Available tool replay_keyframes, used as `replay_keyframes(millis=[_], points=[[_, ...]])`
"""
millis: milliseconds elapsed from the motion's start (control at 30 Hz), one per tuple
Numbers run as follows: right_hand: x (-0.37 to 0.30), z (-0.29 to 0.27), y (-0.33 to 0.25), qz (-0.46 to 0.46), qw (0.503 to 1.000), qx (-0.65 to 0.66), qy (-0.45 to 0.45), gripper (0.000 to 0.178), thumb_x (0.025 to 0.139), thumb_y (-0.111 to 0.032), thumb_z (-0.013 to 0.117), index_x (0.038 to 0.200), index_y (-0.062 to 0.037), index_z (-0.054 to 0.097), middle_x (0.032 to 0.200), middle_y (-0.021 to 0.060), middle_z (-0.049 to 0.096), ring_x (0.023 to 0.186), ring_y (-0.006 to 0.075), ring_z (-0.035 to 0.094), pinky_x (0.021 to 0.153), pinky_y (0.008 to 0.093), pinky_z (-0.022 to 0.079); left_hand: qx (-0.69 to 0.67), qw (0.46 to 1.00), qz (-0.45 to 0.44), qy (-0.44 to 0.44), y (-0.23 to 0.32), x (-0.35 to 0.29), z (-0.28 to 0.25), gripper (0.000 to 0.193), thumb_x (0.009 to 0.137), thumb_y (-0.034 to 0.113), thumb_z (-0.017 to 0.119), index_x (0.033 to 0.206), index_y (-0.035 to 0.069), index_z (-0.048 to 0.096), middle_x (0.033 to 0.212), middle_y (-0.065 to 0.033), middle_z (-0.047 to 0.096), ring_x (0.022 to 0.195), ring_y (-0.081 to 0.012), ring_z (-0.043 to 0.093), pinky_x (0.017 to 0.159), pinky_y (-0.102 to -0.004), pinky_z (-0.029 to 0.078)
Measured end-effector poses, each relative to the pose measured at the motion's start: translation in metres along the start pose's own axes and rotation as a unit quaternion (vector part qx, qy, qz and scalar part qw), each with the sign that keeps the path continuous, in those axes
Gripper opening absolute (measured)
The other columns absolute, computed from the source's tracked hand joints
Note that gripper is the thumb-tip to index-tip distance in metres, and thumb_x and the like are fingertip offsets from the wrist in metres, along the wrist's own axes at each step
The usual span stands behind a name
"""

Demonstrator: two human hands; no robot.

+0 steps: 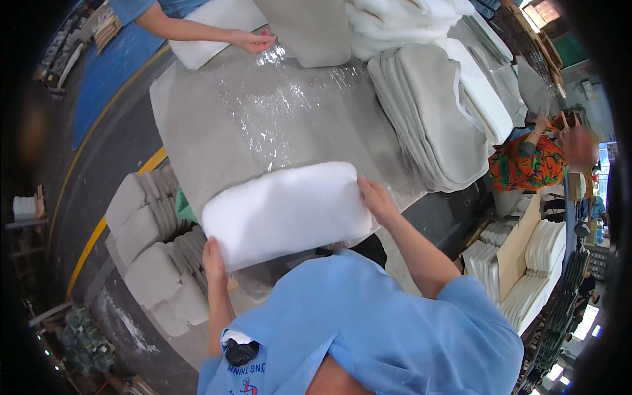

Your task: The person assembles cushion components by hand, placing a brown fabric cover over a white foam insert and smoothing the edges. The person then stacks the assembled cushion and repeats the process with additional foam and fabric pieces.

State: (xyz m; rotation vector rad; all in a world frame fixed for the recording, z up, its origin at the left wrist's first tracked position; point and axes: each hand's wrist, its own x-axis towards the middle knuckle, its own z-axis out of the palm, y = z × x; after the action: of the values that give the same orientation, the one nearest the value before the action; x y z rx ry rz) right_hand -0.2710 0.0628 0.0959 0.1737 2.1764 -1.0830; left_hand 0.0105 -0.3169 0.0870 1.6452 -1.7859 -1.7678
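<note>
Foam fills our view: a white foam pad [286, 210] held up in front of us over the near edge of the bench [197, 138]. Its long axis runs left to right, tilted so the right end sits slightly farther away. Our left hand [214, 260] grips the near left corner from below, fingers wrapped behind the pad and out of sight, so we cannot tell how they sit beyond that they clamp the edge. Our right hand [376, 197] holds the far right end, fingers [366, 189] pressed together flat along the short side. Both hands touch the pad; neither is nearer, since each takes an end. Beyond the pad lies a sheet of clear plastic film [276, 105] spread on the bench, directly away from us. A co-worker's hand [253, 41] touches the film's far edge. Stacks of grey covers [428, 112] sit to the right, and more grey pieces [155, 250] pile low on the left.
</note>
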Motion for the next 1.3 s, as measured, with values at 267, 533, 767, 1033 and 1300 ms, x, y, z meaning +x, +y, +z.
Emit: replay_keyframes(millis=[267, 533, 767, 1033, 1300], points=[[-0.007, -0.024, 0.033, 0.005, 0.971, 0.237, 0.003, 0.052, 0.112, -0.047, 0.051, 0.131, -0.0025, 0.070, 0.113, 0.0037, 0.071, 0.095, 0.0140, 0.063, 0.084, 0.0322, 0.049, 0.010, 0.994, -0.087, -0.060, 0.010, -0.006, -0.043, 0.059, 0.110, 0.049, 0.056, 0.146, 0.003, 0.060, 0.134, -0.0085, 0.067, 0.118, -0.0189, 0.062, 0.097, -0.0368, 0.051], [-0.023, 0.005, 0.060, 0.051, 0.953, 0.274, -0.118, 0.053, 0.112, -0.049, 0.049, 0.136, -0.0045, 0.066, 0.117, 0.0047, 0.072, 0.102, 0.0136, 0.064, 0.087, 0.0340, 0.052, -0.100, 0.988, -0.048, -0.112, 0.000, -0.024, -0.020, 0.057, 0.110, 0.044, 0.060, 0.141, -0.004, 0.060, 0.127, -0.0102, 0.070, 0.111, -0.0199, 0.068, 0.093, -0.0354, 0.054], [-0.009, -0.016, 0.020, -0.026, 0.946, 0.268, -0.181, 0.055, 0.112, -0.046, 0.054, 0.142, -0.0022, 0.064, 0.125, 0.0090, 0.073, 0.111, 0.0180, 0.066, 0.097, 0.0371, 0.051, -0.157, 0.985, 0.054, -0.055, 0.006, -0.061, -0.016, 0.061, 0.110, 0.041, 0.062, 0.146, -0.007, 0.054, 0.138, -0.0170, 0.066, 0.121, -0.0270, 0.066, 0.103, -0.0421, 0.053], [0.026, -0.038, -0.085, -0.109, 0.909, 0.307, -0.259, 0.059, 0.114, -0.052, 0.045, 0.147, -0.0060, 0.062, 0.139, 0.0093, 0.066, 0.123, 0.0199, 0.061, 0.105, 0.0382, 0.049, -0.322, 0.943, 0.081, 0.011, -0.054, -0.177, 0.014, 0.064, 0.111, 0.044, 0.058, 0.155, 0.001, 0.042, 0.145, -0.0164, 0.062, 0.128, -0.0300, 0.064, 0.104, -0.0472, 0.053], [0.042, -0.024, 0.000, -0.072, 0.953, 0.279, -0.094, 0.055, 0.109, -0.051, 0.055, 0.139, -0.0060, 0.063, 0.120, 0.0080, 0.068, 0.097, 0.0182, 0.066, 0.082, 0.0352, 0.054, -0.324, 0.897, -0.201, -0.224, -0.094, -0.225, 0.115, 0.062, 0.108, 0.054, 0.059, 0.148, 0.008, 0.052, 0.138, -0.0121, 0.064, 0.118, -0.0297, 0.065, 0.095, -0.0465, 0.056]])
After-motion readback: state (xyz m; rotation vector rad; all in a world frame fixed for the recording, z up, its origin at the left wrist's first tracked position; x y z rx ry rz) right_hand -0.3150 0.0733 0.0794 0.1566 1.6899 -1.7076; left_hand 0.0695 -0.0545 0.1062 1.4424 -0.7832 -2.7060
